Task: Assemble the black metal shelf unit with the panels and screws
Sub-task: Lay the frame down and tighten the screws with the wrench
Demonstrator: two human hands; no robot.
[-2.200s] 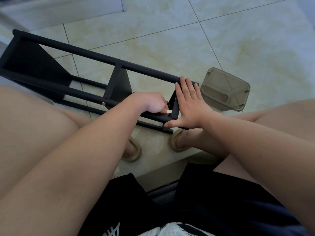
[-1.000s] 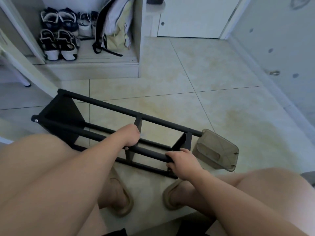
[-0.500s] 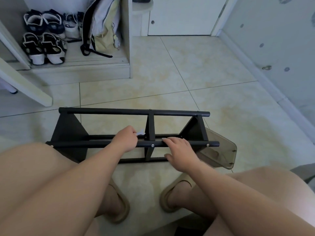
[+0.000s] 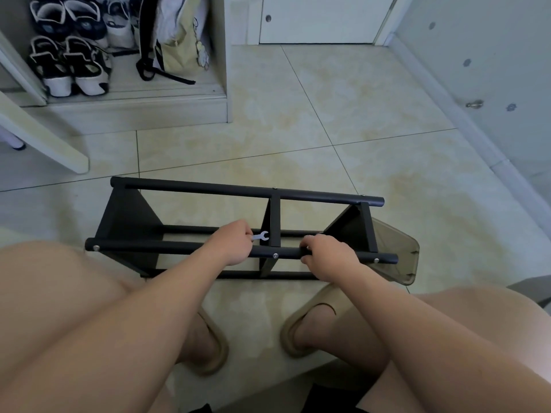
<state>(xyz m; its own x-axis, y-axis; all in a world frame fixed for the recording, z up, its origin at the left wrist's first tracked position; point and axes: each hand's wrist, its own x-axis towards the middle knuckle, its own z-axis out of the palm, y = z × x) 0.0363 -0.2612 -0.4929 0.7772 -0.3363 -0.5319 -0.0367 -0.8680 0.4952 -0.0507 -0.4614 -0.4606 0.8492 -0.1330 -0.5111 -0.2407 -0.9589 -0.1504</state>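
Our black metal shelf unit [image 4: 238,190], a frame of round tubes and flat sheet panels, lies on its side on the pale tiled floor [image 4: 328,129] right under both hands. Our left hand [image 4: 235,242] is curled round the handle of a small flat silver spanner [image 4: 261,236], whose open jaw pokes out to the right of the knuckles, just short of the upright middle panel [image 4: 275,216]. Our right hand [image 4: 325,253] has its fingers wrapped over the near black tube [image 4: 179,248], between the middle panel and the end panel [image 4: 354,226] further to its right. A silver screw head [image 4: 275,255] sits in that tube between our two hands, and another one [image 4: 376,260] lies beyond the right hand. Just past that end of the frame rests a translucent brown plastic tray [image 4: 399,254].

We judge the frame to be stiff and fairly light, though long enough to swing or roll on its round tubes if we lift it at one end. The painted tube looks smooth, so a full wrap close to a panel joint should hold best. The thin panel edges look less kind to the fingers. The spanner is tiny and easily dropped, so we would keep the pinch near its jaw.
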